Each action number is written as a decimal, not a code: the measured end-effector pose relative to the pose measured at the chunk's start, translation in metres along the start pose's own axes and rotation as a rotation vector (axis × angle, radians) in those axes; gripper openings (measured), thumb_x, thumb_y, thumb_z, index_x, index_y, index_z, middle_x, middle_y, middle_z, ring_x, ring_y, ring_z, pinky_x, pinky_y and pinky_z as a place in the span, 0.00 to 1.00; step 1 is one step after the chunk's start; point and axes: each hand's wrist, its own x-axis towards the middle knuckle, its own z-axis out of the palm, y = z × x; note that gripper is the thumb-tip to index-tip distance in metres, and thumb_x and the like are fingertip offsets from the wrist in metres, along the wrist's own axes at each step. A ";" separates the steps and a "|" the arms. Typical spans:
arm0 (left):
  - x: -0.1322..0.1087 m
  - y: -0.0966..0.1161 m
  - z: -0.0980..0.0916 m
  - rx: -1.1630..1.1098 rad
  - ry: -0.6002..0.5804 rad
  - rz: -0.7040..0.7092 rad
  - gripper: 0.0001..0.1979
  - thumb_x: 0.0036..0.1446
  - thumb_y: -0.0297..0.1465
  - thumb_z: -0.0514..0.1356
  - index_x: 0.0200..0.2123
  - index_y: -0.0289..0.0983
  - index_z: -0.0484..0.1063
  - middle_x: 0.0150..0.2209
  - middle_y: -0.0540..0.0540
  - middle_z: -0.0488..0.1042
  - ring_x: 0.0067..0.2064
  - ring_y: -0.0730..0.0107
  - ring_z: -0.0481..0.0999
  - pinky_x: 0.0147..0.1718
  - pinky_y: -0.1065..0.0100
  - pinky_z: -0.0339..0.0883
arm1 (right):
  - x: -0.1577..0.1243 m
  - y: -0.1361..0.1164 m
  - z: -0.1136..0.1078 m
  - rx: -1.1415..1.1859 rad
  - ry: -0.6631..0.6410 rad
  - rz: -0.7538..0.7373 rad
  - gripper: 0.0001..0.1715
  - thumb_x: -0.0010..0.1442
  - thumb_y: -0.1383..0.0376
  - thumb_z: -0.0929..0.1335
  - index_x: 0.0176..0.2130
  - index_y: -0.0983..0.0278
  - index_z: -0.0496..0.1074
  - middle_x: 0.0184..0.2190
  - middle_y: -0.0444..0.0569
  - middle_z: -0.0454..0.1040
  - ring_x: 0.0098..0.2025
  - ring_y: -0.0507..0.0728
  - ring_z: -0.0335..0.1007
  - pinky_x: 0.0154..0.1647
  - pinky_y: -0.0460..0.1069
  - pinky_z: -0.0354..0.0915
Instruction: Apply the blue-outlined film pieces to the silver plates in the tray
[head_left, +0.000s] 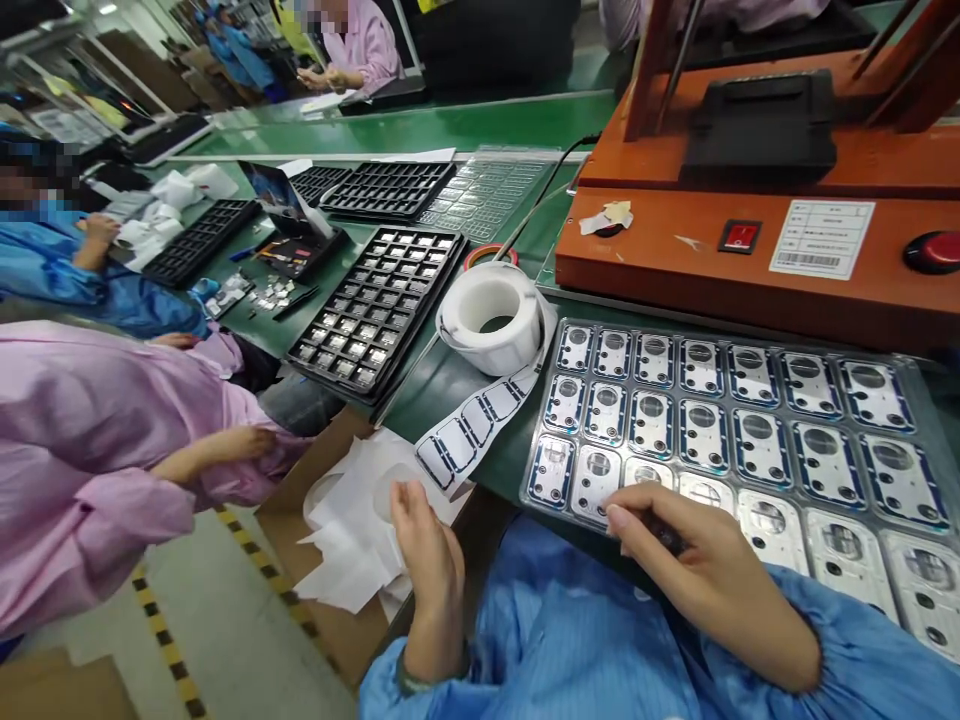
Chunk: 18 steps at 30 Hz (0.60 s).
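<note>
One camera sits on the worker's head, tilted forward and down across the green bench (450, 395), close above both hands at the near edge, with co-workers' stations stretching away leftward.

The left hand (426, 560) is held low at the bottom centre of the view, its back turned upward and its fingers (409, 500) drawn together and pointed away from the body. The right hand (705, 575) is stretched forward and to the left, its fingers curled inward, the forefinger tip (616, 518) extended. Both forearms are clothed in light blue fabric sleeves (862, 640), gathered at the wrists.
</note>
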 end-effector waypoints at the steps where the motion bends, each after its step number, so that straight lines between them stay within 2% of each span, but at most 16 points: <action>1: 0.004 -0.002 -0.002 -0.019 -0.018 -0.094 0.20 0.58 0.44 0.57 0.52 0.44 0.66 0.58 0.46 0.65 0.63 0.65 0.58 0.60 0.66 0.55 | 0.000 0.001 0.000 -0.001 0.001 0.006 0.10 0.64 0.62 0.63 0.33 0.61 0.71 0.25 0.44 0.73 0.25 0.52 0.69 0.25 0.45 0.64; 4: 0.012 -0.008 -0.005 -0.058 -0.104 -0.256 0.22 0.57 0.50 0.55 0.47 0.42 0.71 0.47 0.42 0.74 0.50 0.58 0.74 0.48 0.57 0.70 | -0.001 0.002 0.002 -0.014 0.003 0.023 0.11 0.64 0.60 0.63 0.33 0.61 0.71 0.25 0.44 0.72 0.24 0.52 0.69 0.24 0.45 0.64; 6: 0.014 -0.011 -0.005 -0.125 -0.160 -0.332 0.22 0.56 0.51 0.55 0.44 0.42 0.72 0.42 0.44 0.76 0.41 0.61 0.78 0.42 0.55 0.72 | -0.001 0.003 0.002 -0.024 0.006 0.037 0.12 0.64 0.59 0.63 0.33 0.61 0.72 0.23 0.43 0.72 0.24 0.52 0.68 0.22 0.45 0.63; 8: 0.015 -0.013 -0.004 -0.202 -0.196 -0.366 0.19 0.57 0.48 0.55 0.41 0.41 0.73 0.40 0.45 0.76 0.38 0.65 0.78 0.40 0.58 0.73 | -0.001 0.005 0.002 -0.035 0.000 0.045 0.13 0.64 0.59 0.63 0.33 0.61 0.72 0.23 0.43 0.72 0.23 0.52 0.68 0.21 0.45 0.63; 11: 0.017 -0.013 -0.002 -0.259 -0.195 -0.328 0.10 0.59 0.38 0.58 0.39 0.39 0.73 0.39 0.47 0.77 0.38 0.70 0.77 0.40 0.64 0.72 | 0.000 0.009 0.002 -0.059 -0.009 0.033 0.12 0.64 0.59 0.62 0.34 0.61 0.72 0.23 0.43 0.72 0.24 0.52 0.69 0.22 0.45 0.64; 14: 0.019 -0.011 -0.001 -0.253 -0.154 -0.242 0.03 0.57 0.30 0.61 0.36 0.39 0.72 0.38 0.49 0.78 0.38 0.72 0.77 0.41 0.68 0.71 | 0.001 0.009 0.001 -0.076 -0.012 0.026 0.13 0.64 0.59 0.62 0.34 0.61 0.72 0.23 0.43 0.72 0.23 0.52 0.69 0.23 0.45 0.65; 18: 0.020 -0.010 -0.003 -0.195 -0.108 -0.122 0.06 0.55 0.27 0.62 0.37 0.38 0.70 0.37 0.48 0.78 0.36 0.74 0.77 0.39 0.71 0.70 | 0.000 0.006 0.001 -0.074 0.009 0.042 0.14 0.64 0.58 0.62 0.33 0.61 0.71 0.23 0.44 0.72 0.23 0.53 0.69 0.23 0.46 0.65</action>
